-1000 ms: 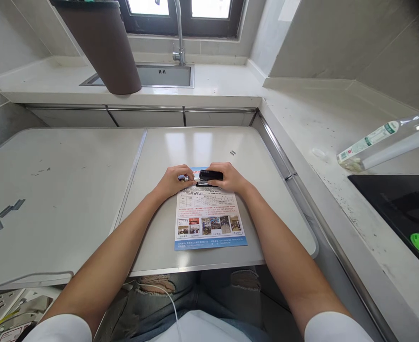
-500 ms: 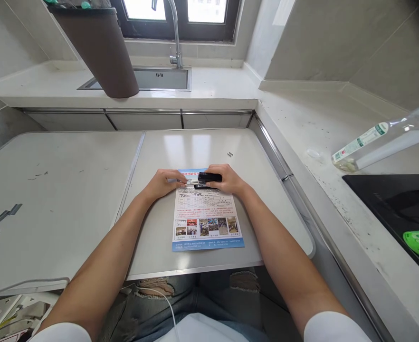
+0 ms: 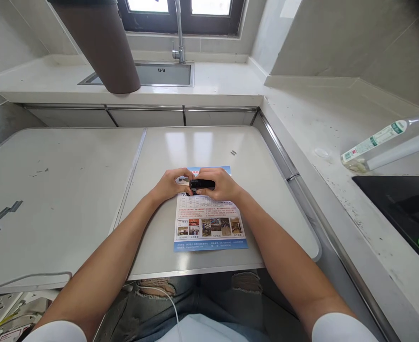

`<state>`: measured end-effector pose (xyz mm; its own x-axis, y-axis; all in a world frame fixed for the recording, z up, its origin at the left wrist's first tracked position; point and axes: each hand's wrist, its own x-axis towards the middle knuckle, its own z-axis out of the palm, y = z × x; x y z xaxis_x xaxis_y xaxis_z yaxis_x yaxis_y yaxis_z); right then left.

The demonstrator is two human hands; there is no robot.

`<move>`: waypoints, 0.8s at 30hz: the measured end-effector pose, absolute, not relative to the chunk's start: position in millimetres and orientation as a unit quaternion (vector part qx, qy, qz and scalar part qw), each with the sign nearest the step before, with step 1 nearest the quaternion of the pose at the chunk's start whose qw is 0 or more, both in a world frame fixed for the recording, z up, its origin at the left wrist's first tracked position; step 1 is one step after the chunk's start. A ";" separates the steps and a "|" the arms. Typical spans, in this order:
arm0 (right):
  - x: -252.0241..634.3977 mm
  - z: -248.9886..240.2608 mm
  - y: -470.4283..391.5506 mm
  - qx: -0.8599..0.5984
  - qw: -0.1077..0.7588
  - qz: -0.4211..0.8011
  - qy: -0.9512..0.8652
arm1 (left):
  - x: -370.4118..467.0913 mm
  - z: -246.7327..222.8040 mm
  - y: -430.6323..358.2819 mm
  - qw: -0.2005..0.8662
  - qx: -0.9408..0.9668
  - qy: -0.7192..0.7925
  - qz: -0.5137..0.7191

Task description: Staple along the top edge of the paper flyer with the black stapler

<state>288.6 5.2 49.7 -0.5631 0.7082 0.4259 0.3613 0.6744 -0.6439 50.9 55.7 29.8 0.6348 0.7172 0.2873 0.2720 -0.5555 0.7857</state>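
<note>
A black stapler (image 3: 201,184) lies sideways in my right hand (image 3: 224,184), its fingers and thumb wrapped round the right part. My left hand (image 3: 174,184) is closed at the stapler's left end, thumb below and fingers above, touching it. Both hands are over a printed flyer (image 3: 209,242) with blue bands, red and black text and small photos. The flyer lies flat on the white table, and its upper part is partly hidden by the hands and stapler.
Small staple strips (image 3: 233,152) lie beyond the flyer. More grey staple strips (image 3: 3,213) are on the left of the white table (image 3: 88,166). A brown bin (image 3: 104,47) stands by the sink (image 3: 165,75). On the right counter are a clear bottle (image 3: 380,142) and a black cooktop (image 3: 395,204).
The stapler has shifted slightly left, toward my left hand. The silver part that stuck out between the hands no longer shows. My left fingers have closed in on the stapler's end.
</note>
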 end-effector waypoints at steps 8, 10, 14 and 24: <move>300.7 60.1 9.3 -0.469 0.345 0.167 -0.796 | 61.8 30.6 56.7 0.298 0.818 0.310 0.381; 310.9 60.4 14.1 -0.528 0.355 0.131 -0.760 | 66.1 29.4 55.0 0.240 0.850 0.322 0.341; 337.6 54.5 24.7 -0.622 0.364 0.070 -0.690 | 67.0 21.9 54.4 0.159 0.901 0.328 0.237; 369.7 34.3 34.7 -0.669 0.306 0.058 -0.674 | 64.1 15.9 57.1 0.140 0.911 0.337 0.190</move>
<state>369.7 34.7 34.3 0.0835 0.9382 0.3358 0.8677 0.0972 -0.4874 64.1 57.1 15.9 0.7003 0.6679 0.2519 0.5610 -0.7332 0.3843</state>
